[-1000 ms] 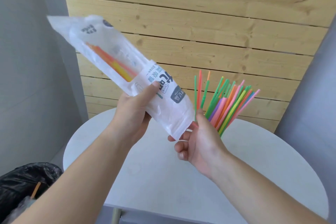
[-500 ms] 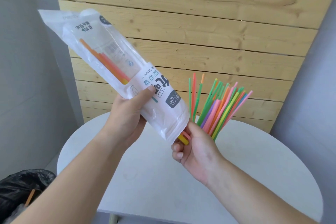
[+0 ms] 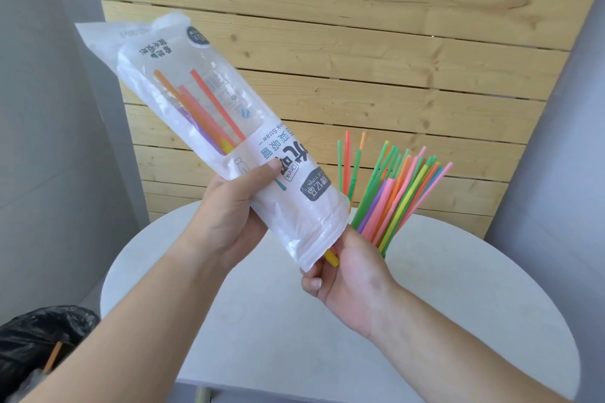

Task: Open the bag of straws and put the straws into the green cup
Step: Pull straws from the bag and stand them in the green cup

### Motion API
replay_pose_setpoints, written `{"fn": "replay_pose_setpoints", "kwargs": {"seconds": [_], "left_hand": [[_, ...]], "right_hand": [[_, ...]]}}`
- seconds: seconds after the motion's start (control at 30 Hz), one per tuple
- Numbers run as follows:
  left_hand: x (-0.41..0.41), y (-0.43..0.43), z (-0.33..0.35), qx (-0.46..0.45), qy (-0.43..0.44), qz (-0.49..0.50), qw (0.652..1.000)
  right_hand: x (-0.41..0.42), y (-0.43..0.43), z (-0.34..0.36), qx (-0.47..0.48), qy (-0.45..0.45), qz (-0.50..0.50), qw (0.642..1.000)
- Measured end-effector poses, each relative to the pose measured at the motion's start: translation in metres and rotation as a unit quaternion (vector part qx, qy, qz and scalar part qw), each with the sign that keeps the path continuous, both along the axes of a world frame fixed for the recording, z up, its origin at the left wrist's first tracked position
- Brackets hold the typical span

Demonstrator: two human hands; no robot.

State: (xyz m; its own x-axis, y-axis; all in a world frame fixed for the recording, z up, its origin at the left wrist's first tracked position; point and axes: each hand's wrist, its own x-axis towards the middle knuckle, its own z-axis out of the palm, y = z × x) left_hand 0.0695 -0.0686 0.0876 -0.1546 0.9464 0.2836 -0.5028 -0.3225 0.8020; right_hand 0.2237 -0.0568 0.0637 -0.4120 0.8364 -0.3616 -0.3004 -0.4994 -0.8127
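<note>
A wall of pale wooden planks [image 3: 360,42] fills the background, flanked by grey walls. Below it sits a round white counter [image 3: 262,321], seen from above. At the lower left edge a black bin bag [image 3: 36,337] lies beside the counter, with an orange straw-like stick poking out of it. Above the counter the person holds a long, clear and white plastic bag of straws [image 3: 203,121], tilted so that its sealed end points up and left and its open mouth points down and right. The left hand [image 3: 229,216] is clamped around the bag's lower half, thumb pressed across the printed label. A few orange, pink, purple and yellow straws [image 3: 199,114] show through the clear upper part of the bag. The right hand [image 3: 350,268] is just under the bag's mouth, its fingers closed on a yellow straw tip [image 3: 331,258] that sticks out of the opening. Behind the right hand a fan of coloured straws [image 3: 396,193] stands upright, green, pink, orange, yellow and purple. Their lower ends are hidden by the hand and the bag, so the green cup cannot be seen.
</note>
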Motion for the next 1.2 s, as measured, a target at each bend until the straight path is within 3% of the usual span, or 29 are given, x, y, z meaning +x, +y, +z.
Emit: {"fn": "replay_pose_setpoints", "kwargs": {"seconds": [0.43, 0.73, 1.2], "left_hand": [[-0.006, 0.001, 0.002, -0.013, 0.017, 0.041, 0.999], [-0.014, 0.002, 0.002, -0.011, 0.001, 0.06, 0.998], [-0.012, 0.003, 0.003, -0.003, -0.008, 0.071, 0.997]], "right_hand": [[0.005, -0.001, -0.001, 0.035, -0.025, 0.108, 0.993], [0.007, 0.003, 0.003, 0.012, 0.063, 0.036, 0.997], [0.008, 0.001, 0.002, 0.037, 0.065, 0.017, 0.997]]}}
